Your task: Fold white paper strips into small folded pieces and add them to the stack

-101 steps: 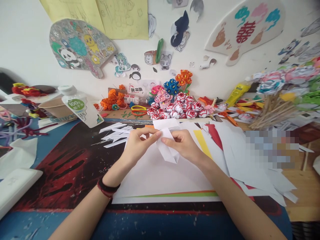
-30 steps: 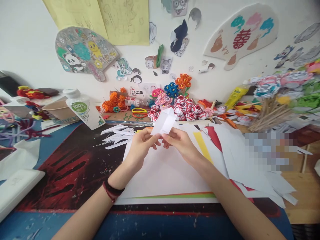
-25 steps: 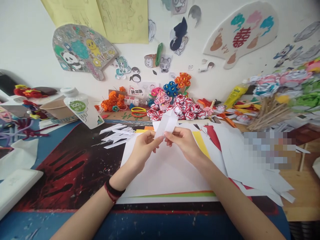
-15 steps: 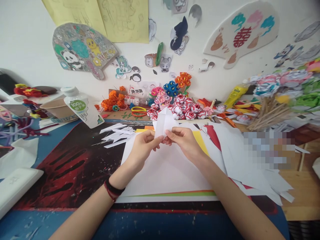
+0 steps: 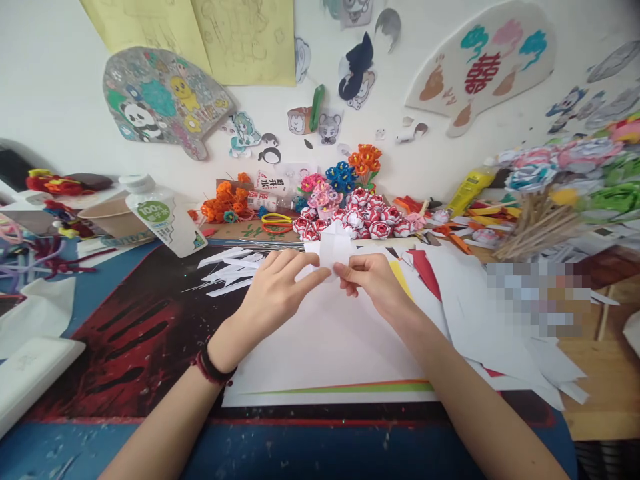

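Note:
A small folded piece of white paper (image 5: 335, 248) stands raised above the large white sheets (image 5: 330, 340) on the table. My right hand (image 5: 367, 277) pinches its lower right edge between thumb and fingers. On the other side, my left hand (image 5: 286, 283) has its back turned up, with thumb and index finger apart and their tips at the paper's left edge. Whether those tips grip the paper is hard to tell. Cut white strips (image 5: 233, 270) lie beyond my left hand on the dark mat.
Red-and-white paper flowers (image 5: 370, 217) and orange ones stand along the wall. A white bottle (image 5: 160, 217) leans at the left back, beside a white box (image 5: 37, 377). Loose papers (image 5: 500, 327) and flowers on sticks (image 5: 533, 213) are at the right.
My left hand has let its pinch on the paper's lower left loosen, turned back-up and spread its thumb and index finger. The paper has shifted slightly right and turned, still in my right hand.

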Demonstrator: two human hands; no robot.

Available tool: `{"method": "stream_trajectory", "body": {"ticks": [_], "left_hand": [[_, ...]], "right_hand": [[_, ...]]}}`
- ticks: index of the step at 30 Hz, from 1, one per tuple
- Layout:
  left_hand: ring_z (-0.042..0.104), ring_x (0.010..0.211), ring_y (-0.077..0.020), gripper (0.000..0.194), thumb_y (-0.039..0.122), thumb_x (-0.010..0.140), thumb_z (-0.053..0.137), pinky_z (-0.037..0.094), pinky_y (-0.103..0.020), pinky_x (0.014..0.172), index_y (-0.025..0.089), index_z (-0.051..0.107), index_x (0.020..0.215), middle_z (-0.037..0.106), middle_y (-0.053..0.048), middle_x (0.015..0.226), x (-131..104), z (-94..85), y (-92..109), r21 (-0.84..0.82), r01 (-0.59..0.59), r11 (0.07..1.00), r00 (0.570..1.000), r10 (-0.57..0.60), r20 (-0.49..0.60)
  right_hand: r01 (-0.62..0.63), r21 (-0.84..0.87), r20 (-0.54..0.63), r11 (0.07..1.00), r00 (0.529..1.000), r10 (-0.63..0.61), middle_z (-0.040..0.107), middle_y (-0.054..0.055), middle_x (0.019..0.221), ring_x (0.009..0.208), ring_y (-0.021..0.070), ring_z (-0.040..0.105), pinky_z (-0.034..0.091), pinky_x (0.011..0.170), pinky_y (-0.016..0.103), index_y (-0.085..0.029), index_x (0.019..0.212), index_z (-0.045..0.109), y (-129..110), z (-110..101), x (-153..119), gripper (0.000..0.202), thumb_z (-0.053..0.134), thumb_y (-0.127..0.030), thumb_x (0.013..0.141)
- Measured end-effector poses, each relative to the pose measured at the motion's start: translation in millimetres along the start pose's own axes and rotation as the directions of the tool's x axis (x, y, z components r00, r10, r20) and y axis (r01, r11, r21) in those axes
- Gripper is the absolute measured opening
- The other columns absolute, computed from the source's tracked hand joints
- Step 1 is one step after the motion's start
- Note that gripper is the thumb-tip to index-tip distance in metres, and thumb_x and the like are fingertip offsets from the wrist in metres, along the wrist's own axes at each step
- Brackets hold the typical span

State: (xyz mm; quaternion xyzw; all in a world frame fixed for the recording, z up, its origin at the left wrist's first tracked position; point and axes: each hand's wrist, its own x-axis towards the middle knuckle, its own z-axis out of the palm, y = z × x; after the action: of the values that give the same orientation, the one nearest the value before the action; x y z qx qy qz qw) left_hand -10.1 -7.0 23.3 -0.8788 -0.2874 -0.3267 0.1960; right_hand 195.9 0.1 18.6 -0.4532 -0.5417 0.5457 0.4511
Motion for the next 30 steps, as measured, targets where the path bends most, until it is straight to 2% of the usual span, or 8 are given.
{"method": "stream_trajectory", "body": {"ticks": [3, 6, 10, 13, 15, 19, 24, 30], "left_hand": [[0.053, 0.09, -0.0199, 0.025, 0.006, 0.091, 0.048, 0.037, -0.034, 0.073, 0.022, 0.061, 0.103, 0.066, -0.005, 0.103, 0, -3.5, -2, 0.04, -0.123, 0.992, 0.992, 0.123, 0.003], [0.052, 0.089, -0.0194, 0.023, 0.008, 0.093, 0.045, 0.035, -0.034, 0.073, 0.022, 0.062, 0.1, 0.066, -0.005, 0.101, 1, -5.5, 0, 0.033, -0.133, 0.991, 0.991, 0.132, 0.035], [0.049, 0.088, -0.0195, 0.016, 0.018, 0.095, 0.049, 0.034, -0.035, 0.074, 0.023, 0.065, 0.093, 0.065, -0.004, 0.1, 3, -2.7, 4, -0.043, 0.05, 0.998, 0.997, -0.047, 0.056], [0.049, 0.09, -0.0201, 0.009, 0.025, 0.092, 0.056, 0.035, -0.035, 0.077, 0.023, 0.065, 0.094, 0.062, -0.005, 0.101, 4, 0.6, 6, -0.169, 0.23, 0.958, 0.973, -0.224, 0.054], [0.05, 0.098, -0.0214, 0.015, 0.028, 0.09, 0.059, 0.038, -0.035, 0.081, 0.023, 0.062, 0.104, 0.059, -0.007, 0.108, 6, 2.6, 8, -0.282, 0.336, 0.899, 0.939, -0.342, 0.029], [0.053, 0.096, -0.0197, 0.031, 0.033, 0.087, 0.063, 0.042, -0.031, 0.078, 0.022, 0.055, 0.115, 0.059, -0.008, 0.113, 7, 6.7, 14, -0.497, 0.518, 0.696, 0.816, -0.577, 0.04], [0.054, 0.075, -0.0148, 0.017, 0.035, 0.089, 0.058, 0.039, -0.027, 0.07, 0.019, 0.064, 0.087, 0.067, -0.003, 0.089, 9, 8.9, 23, -0.6, 0.659, 0.453, 0.689, -0.684, 0.24], [0.054, 0.07, -0.014, 0.021, 0.036, 0.088, 0.058, 0.039, -0.026, 0.065, 0.017, 0.066, 0.082, 0.066, -0.002, 0.078, 10, 10.9, 33, -0.676, 0.675, 0.294, 0.584, -0.774, 0.246]], "right_hand": [[-0.017, -0.041, 0.014, 0.999, 1.0, 0.017, 0.06, 0.003, 0.053, 0.044, 0.01, 0.05, 0.035, 0.043, 0.025, -0.014, 0.053, 0.06, 0, 0, 0, 0.046, 0.078, -0.055, 0.064], [-0.016, -0.07, 0.043, 0.997, 0.999, 0.019, 0.059, 0.003, 0.051, 0.043, 0.01, 0.05, 0.035, 0.042, 0.024, -0.014, 0.052, 0.059, 1, -1, 1, 0.048, 0.077, -0.056, 0.064], [0.066, -0.057, 0.106, 0.996, 0.993, -0.059, 0.063, 0.003, 0.058, 0.049, 0.0111, 0.054, 0.044, 0.049, 0.025, -0.013, 0.06, 0.064, 3, -1, 2, 0.042, 0.075, -0.052, 0.07], [0.122, -0.022, 0.133, 0.992, 0.984, -0.118, 0.066, 0.005, 0.065, 0.056, 0.013, 0.06, 0.05, 0.056, 0.027, -0.013, 0.068, 0.068, 4, 1, 2, 0.037, 0.073, -0.048, 0.074], [0.136, 0.015, 0.132, 0.991, 0.982, -0.136, 0.068, 0.006, 0.069, 0.059, 0.0144, 0.063, 0.052, 0.058, 0.028, -0.013, 0.073, 0.07, 4, 3, 1, 0.035, 0.072, -0.047, 0.076], [0.154, 0.077, 0.115, 0.985, 0.98, -0.162, 0.071, 0.006, 0.074, 0.064, 0.0157, 0.066, 0.055, 0.062, 0.03, -0.014, 0.082, 0.073, 2, 6, 0, 0.032, 0.073, -0.045, 0.075], [0.154, 0.123, 0.143, 0.98, 0.975, -0.171, 0.073, 0.007, 0.081, 0.073, 0.0183, 0.07, 0.057, 0.069, 0.033, -0.015, 0.092, 0.075, 2, 6, -1, 0.028, 0.076, -0.037, 0.074], [0.092, 0.148, 0.157, 0.985, 0.981, -0.115, 0.074, 0.007, 0.08, 0.071, 0.0186, 0.07, 0.058, 0.069, 0.034, -0.014, 0.092, 0.075, 6, 10, -2, 0.029, 0.077, -0.036, 0.073]]}}
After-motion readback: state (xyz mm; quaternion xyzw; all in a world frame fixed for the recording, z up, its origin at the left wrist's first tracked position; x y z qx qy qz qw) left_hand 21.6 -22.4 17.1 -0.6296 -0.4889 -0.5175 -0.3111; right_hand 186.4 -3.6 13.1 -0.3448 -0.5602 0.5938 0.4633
